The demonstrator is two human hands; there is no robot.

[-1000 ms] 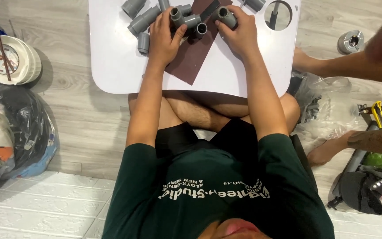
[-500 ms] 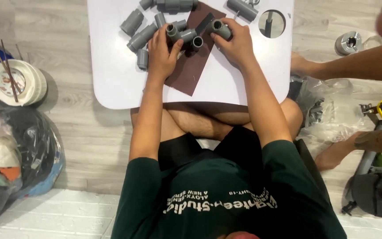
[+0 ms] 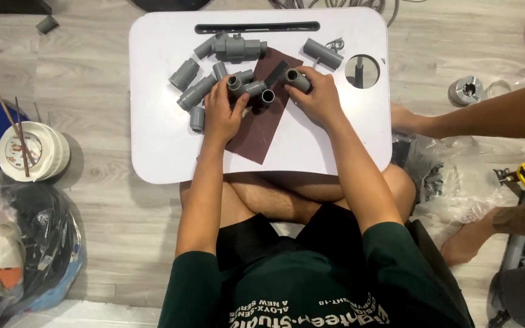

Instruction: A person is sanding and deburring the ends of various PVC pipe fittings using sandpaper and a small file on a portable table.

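My left hand grips a grey pipe fitting with several open sockets over a dark brown sheet of sandpaper. My right hand holds a short grey pipe piece just to the right of that fitting, a small gap apart. Both rest on a white lap table across my crossed legs. Several loose grey pipe pieces and couplings lie to the left and behind my hands, with a larger grey valve-like fitting at the back.
Another person's arm and foot reach in from the right. A metal ring part lies on the wooden floor. A bowl with chopsticks and bags sit at the left. The table has a round hole.
The camera view has shifted so the table sits lower in the frame. My hands stay on the fitting and the pipe piece, with little movement between them.
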